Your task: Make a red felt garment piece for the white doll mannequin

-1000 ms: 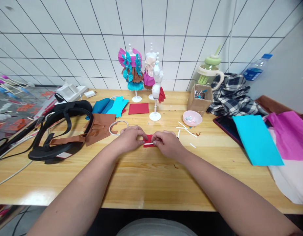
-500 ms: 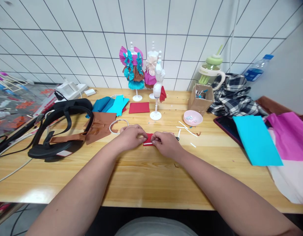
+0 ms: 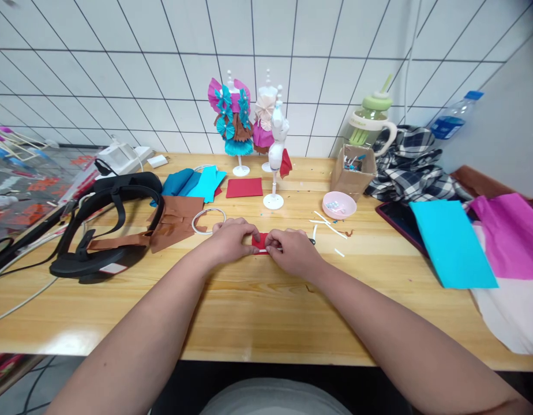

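On the wooden table (image 3: pixel 258 311), the left hand (image 3: pixel 229 241) and right hand (image 3: pixel 292 251) meet over a small red paper piece (image 3: pixel 261 242), fingertips pinching it from both sides where it lies on the tabletop. Just beyond the red piece stands a bare white mannequin (image 3: pixel 276 151) with a red scrap at its waist, a flat red sheet (image 3: pixel 244 188) to its left and a pink bowl (image 3: pixel 339 204) to its right. Left of the mannequin lie brown paper (image 3: pixel 176 222), a white ring (image 3: pixel 208 220) and a black headset (image 3: pixel 106 227); well to its right lies a turquoise sheet (image 3: pixel 451 242).
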### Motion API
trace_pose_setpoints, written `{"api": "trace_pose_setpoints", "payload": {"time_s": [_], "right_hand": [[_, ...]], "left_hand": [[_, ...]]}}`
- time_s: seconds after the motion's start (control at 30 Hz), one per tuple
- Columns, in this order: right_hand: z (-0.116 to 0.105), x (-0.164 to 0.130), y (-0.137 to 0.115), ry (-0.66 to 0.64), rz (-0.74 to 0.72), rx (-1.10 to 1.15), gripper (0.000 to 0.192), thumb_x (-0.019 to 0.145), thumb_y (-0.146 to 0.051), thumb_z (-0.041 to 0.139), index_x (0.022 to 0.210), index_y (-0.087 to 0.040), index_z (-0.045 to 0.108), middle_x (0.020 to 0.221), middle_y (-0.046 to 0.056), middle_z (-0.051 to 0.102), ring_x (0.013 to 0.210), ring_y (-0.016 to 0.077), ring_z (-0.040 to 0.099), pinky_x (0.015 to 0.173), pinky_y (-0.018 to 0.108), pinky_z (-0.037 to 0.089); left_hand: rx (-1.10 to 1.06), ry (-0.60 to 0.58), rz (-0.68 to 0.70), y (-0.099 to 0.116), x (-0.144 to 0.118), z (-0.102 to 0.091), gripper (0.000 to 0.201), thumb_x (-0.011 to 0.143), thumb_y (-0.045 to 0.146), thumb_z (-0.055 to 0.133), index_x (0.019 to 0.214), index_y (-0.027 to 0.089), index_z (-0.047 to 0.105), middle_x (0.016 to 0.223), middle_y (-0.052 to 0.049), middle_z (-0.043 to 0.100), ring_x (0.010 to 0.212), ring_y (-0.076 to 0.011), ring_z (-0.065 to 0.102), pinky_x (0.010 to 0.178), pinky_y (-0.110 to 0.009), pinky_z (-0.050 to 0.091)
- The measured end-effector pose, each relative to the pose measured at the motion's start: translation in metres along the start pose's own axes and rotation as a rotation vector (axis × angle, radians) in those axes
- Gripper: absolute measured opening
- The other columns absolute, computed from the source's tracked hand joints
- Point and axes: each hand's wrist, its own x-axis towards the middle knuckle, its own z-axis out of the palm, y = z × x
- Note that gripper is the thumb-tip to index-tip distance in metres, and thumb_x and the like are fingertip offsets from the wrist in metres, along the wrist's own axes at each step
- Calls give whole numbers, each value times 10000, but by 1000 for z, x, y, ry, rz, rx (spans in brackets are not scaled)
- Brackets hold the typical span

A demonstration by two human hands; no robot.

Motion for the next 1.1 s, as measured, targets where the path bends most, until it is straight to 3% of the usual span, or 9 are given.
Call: {"api": "trace_pose_setpoints", "payload": {"time_s": [0.2,0.73,0.93,1.1], "right_hand": [[-9,-2,4,36,19,-10,72,850,-269,599,901,-252,646,798,-11,707,816,189,581,786,336,325],[-4,-2,7,20,-7,-137,42,815,-226,618,854,-231,602,764,0,686,762,183,571,741,319,309],[-8,-3,12,53,11,-170,162,789,-302,676,913,-237,594,805,8,676,791,197,561,718,316,296],[-21,-5,27,58,55,-132,151,770,-169,659,886,-238,593,841,-14,678,806,177,545,687,287,296]], "left_hand": [[21,-31,-17,2,-2,-5,242,737,434,673,954,327,687,1056,-37,624,1109,-299,504,899,-447,327],[46,-59,-6,1,-3,-9,262,726,463,687,951,329,688,1071,-29,615,1135,-303,495,940,-461,307],[57,-73,-1,2,-4,-12,267,715,455,699,943,316,685,1080,-32,615,1149,-307,493,952,-475,313],[60,-90,4,1,-5,-14,281,725,448,689,966,303,681,1103,-40,618,1154,-307,496,960,-471,328]]}}
